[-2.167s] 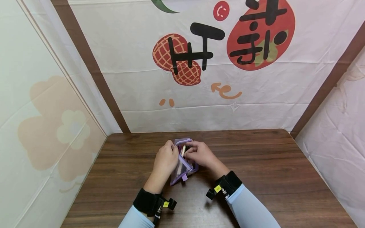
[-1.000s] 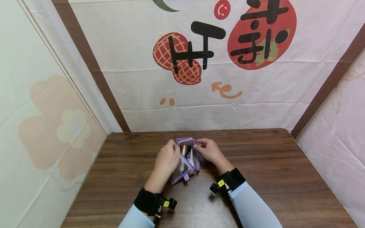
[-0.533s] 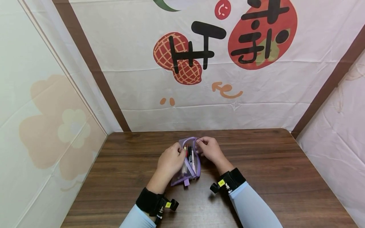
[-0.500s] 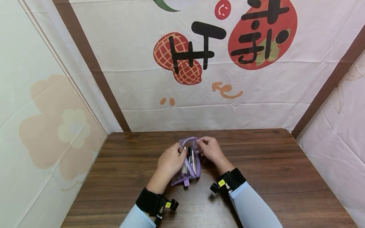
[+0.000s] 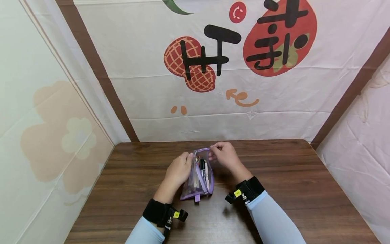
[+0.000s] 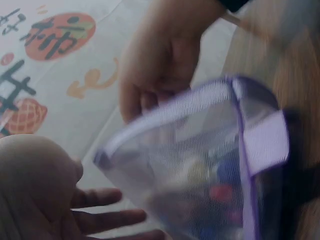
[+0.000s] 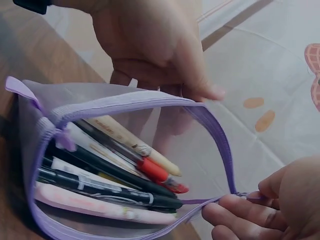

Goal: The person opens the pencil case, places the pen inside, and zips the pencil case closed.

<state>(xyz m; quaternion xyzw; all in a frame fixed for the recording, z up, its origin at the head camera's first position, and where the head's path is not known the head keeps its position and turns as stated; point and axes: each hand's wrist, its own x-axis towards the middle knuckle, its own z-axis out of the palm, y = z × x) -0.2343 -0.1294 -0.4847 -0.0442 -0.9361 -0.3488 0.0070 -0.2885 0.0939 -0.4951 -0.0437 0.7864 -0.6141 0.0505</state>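
A purple-edged mesh pencil case (image 5: 189,190) stands on the table between my hands, its zip undone and mouth gaping. Inside lie several pens (image 7: 110,186): one with a red cap (image 7: 156,171), a black marker (image 7: 95,182), a pink one (image 7: 100,202) and a beige one (image 7: 132,140). At the far right corner of the mouth, my right hand (image 5: 226,157) pinches the zip end; whether it has the pull is hard to tell. My left hand (image 5: 179,168) is at the left side, thumb and fingers extended, some fingers against or just behind the mesh (image 7: 165,125).
The brown wooden table (image 5: 274,189) extends around the case on every side. A white printed cloth (image 5: 146,101) hangs behind its far edge, and light cloths hang on both sides. Each wrist wears a black strap with a small camera (image 5: 182,215).
My right hand has left the pens inside and moved to the far right corner. The left hand has let go of the rim and shifted left. The case has straightened, its mouth more visible.
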